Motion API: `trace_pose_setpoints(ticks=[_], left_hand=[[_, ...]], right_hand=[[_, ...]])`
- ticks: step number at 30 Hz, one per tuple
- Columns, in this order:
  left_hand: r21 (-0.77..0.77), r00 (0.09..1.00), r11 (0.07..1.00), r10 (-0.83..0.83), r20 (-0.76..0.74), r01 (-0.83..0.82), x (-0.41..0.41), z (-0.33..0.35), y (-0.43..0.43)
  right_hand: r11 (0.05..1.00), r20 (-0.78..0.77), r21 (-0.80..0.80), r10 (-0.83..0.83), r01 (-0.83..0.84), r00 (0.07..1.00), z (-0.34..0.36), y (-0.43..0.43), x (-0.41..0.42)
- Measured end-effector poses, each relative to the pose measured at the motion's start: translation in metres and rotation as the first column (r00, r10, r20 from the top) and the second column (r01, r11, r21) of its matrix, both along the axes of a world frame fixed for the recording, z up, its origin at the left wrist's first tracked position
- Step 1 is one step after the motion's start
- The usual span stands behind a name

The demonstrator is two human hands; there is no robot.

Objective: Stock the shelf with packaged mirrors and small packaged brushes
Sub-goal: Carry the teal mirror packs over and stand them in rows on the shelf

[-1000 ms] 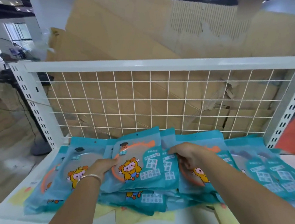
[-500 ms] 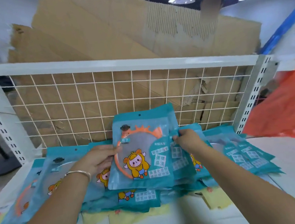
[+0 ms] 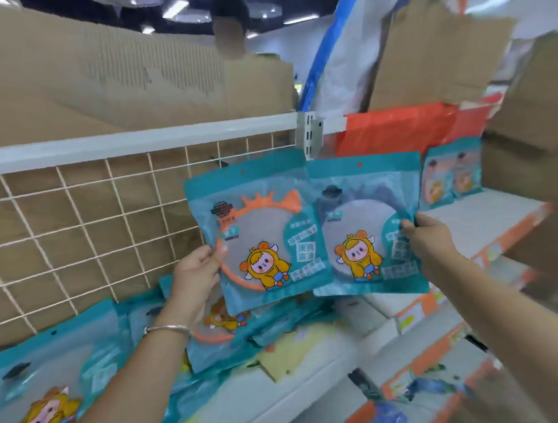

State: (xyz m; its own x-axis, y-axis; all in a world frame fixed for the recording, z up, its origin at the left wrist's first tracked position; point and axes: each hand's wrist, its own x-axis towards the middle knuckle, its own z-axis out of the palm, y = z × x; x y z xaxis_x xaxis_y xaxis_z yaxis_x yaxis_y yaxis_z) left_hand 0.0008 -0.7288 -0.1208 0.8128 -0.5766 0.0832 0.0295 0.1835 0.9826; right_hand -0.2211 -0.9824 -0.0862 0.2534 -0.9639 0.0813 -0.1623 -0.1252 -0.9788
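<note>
Packaged mirrors (image 3: pixel 309 259), head view. Two are held up over the shelf (image 3: pixel 286 392): left packet (image 3: pixel 266 239) pinched at its side edge by the left hand (image 3: pixel 197 279), right packet (image 3: pixel 366 227) by the right hand (image 3: pixel 432 238); each grip clamped. Probably light, stiff, slick-filmed, breakable. Pile (image 3: pixel 65 365) uncountable; two further packets (image 3: pixel 450 176) stand at right.

Against the white wire grid (image 3: pixel 80 228), your orange-rimmed mirror packet (image 3: pixel 260 243) is teal with a yellow-hooded cartoon figure; the grey mirror packet (image 3: pixel 366 227) past the grid's end post wears the same teal and figure. Behind the grid the cardboard (image 3: pixel 90 76) is plain brown, and past its post a sheet (image 3: pixel 395 130) is orange-red.
</note>
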Motion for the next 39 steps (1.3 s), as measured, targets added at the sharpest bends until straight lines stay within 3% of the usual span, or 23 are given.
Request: trace_pose_setpoints(ticks=[5,13,19,30,39], left_hand=[[-0.006,0.998,0.998,-0.068,0.017,0.068,-0.048,0.003,-0.079],[-0.010,0.991,0.994,-0.112,0.073,0.113,-0.131,0.005,-0.191],[-0.007,0.990,0.995,-0.099,0.103,0.100,-0.166,0.003,-0.262],[0.005,0.972,0.989,-0.145,0.186,0.147,-0.180,0.003,-0.391],[-0.045,0.980,0.989,-0.129,0.154,0.138,-0.157,0.004,-0.530]], right_hand=[[0.994,0.014,-0.019,-0.103,0.103,0.995,-0.005,-0.050,-0.081],[0.988,0.011,-0.125,-0.094,0.095,0.995,0.020,-0.134,-0.188],[0.988,0.049,-0.093,-0.122,0.126,0.991,0.023,-0.190,-0.235],[0.980,0.112,-0.014,-0.195,0.198,0.974,0.000,-0.299,-0.256],[0.975,0.145,-0.020,-0.218,0.223,0.965,0.020,-0.435,-0.219]])
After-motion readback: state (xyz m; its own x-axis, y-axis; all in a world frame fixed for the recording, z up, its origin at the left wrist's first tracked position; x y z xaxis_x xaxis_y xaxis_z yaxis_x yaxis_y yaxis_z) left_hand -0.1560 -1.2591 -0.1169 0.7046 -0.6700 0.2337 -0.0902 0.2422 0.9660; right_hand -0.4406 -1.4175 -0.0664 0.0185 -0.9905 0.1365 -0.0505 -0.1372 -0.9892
